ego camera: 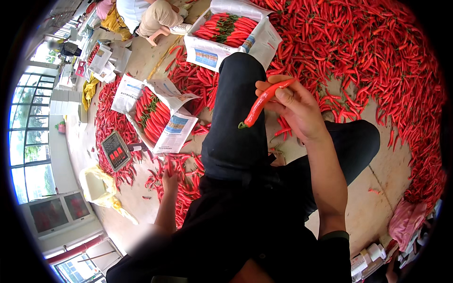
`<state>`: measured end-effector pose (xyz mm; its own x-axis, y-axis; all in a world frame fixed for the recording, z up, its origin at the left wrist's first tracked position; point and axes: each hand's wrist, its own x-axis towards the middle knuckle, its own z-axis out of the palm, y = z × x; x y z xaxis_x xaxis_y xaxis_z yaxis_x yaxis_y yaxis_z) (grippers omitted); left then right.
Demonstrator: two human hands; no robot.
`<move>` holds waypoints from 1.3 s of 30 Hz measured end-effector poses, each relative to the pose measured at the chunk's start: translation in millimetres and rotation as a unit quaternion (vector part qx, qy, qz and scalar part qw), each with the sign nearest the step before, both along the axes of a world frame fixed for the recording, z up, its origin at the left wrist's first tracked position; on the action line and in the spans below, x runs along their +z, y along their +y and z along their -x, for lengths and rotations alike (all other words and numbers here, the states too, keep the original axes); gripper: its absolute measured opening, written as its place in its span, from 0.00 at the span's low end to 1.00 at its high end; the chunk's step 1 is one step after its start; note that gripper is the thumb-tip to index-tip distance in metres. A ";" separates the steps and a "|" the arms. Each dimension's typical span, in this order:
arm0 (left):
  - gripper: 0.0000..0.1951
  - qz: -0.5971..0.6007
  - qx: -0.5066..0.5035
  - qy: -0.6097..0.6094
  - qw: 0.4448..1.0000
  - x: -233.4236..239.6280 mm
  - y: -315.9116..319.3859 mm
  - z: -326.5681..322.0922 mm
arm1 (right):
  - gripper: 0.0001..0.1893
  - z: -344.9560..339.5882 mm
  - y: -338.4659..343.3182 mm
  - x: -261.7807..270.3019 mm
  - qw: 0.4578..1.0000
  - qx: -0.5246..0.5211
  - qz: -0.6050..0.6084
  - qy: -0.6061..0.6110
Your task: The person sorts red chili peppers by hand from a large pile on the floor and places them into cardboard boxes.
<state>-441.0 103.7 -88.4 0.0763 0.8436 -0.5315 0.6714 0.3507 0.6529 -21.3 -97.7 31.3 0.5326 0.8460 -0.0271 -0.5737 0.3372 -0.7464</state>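
Observation:
A single red chili pepper (259, 105) is pinched in the fingers of my right hand (297, 106), above my bent knee. Its green stem end points down and left. My left hand (170, 178) reaches down to a pile of red chili peppers (187, 194) on the floor beside me; its fingers blend with the peppers, so its grip is unclear. Ahead of that hand stands a newspaper-lined box (170, 139) with chilies laid in rows, stems meeting in the middle. A second newspaper-lined box (201, 58), similarly filled, is beyond my knee.
A digital scale display (116, 151) stands left of the nearer box. A large chili heap (371, 53) spreads across the right. A white container with yellow plastic (97, 185) sits at left. A seated person (155, 17) is at the top; white boxes (65, 102) are stacked farther left.

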 end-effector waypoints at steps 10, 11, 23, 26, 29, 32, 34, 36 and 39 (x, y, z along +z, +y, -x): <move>0.37 0.009 0.046 0.355 0.934 -111.6 -32.0 171.5 | 0.15 2.8 4.4 1.5 0.998 0.017 -0.040 0.043; 0.39 -0.003 0.045 0.393 0.918 -82.1 -36.6 129.1 | 0.15 1.6 2.2 -0.6 0.999 0.005 -0.026 0.046; 0.31 -0.048 -0.300 -0.461 0.833 142.0 -33.6 -184.5 | 0.10 37.6 37.7 6.4 0.998 -0.049 0.046 -0.017; 0.25 -0.011 -0.348 -0.390 0.852 160.6 -50.0 -209.1 | 0.12 54.4 40.0 5.1 0.998 -0.020 0.031 -0.055; 0.19 -0.029 -0.344 -0.303 0.889 159.5 -43.2 -190.8 | 0.18 58.8 30.9 6.1 0.989 0.046 0.023 -0.141; 0.17 -0.085 -0.243 -0.237 0.937 110.3 -18.5 -131.0 | 0.23 22.1 -2.0 1.8 0.974 -0.009 0.112 -0.197; 0.16 -0.121 -0.189 -0.098 0.970 72.5 9.4 -52.7 | 0.20 -15.7 -17.3 3.7 0.962 -0.082 0.134 -0.224; 0.22 -0.135 -0.138 0.097 0.976 22.3 33.7 38.2 | 0.16 -52.3 -47.2 14.9 0.945 -0.191 0.162 -0.209; 0.26 -0.206 -0.124 0.302 0.922 -18.0 28.2 90.5 | 0.14 -82.1 -86.5 32.4 0.918 -0.341 0.134 -0.150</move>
